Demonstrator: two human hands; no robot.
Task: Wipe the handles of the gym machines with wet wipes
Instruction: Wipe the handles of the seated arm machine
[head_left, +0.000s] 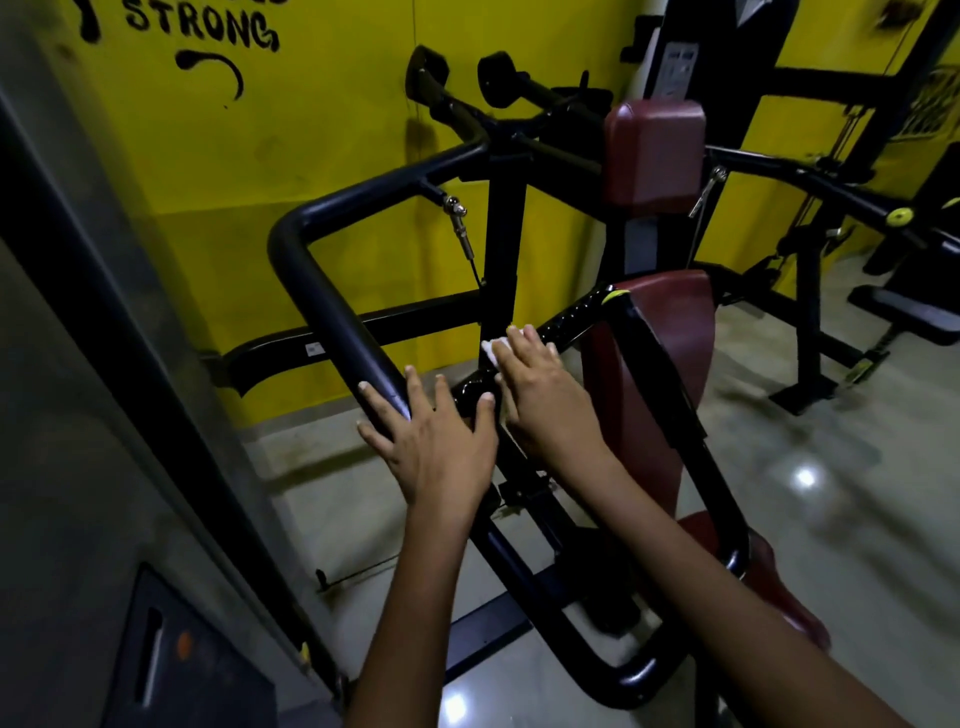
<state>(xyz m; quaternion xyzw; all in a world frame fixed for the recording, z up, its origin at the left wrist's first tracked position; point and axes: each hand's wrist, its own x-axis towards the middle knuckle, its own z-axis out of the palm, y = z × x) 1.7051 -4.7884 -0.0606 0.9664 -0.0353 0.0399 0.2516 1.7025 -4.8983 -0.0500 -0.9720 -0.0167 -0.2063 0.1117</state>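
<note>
A black gym machine fills the middle of the view, with a thick padded arm (332, 312) that bends at the upper left. A thinner textured handle bar (571, 317) with a yellow end cap runs diagonally toward the maroon seat pad. My right hand (540, 389) lies flat over this bar and presses a white wet wipe (493, 351) against it; only a corner of the wipe shows past the fingers. My left hand (436, 436) rests with straight, spread fingers on the lower end of the thick arm, right beside the right hand.
Maroon back pad (654, 156) and seat pad (670, 332) stand to the right of the bar. A yellow wall (311, 130) with black lettering is behind. A grey pillar (78, 415) is at the left. More black machines stand at the far right on the glossy floor (831, 493).
</note>
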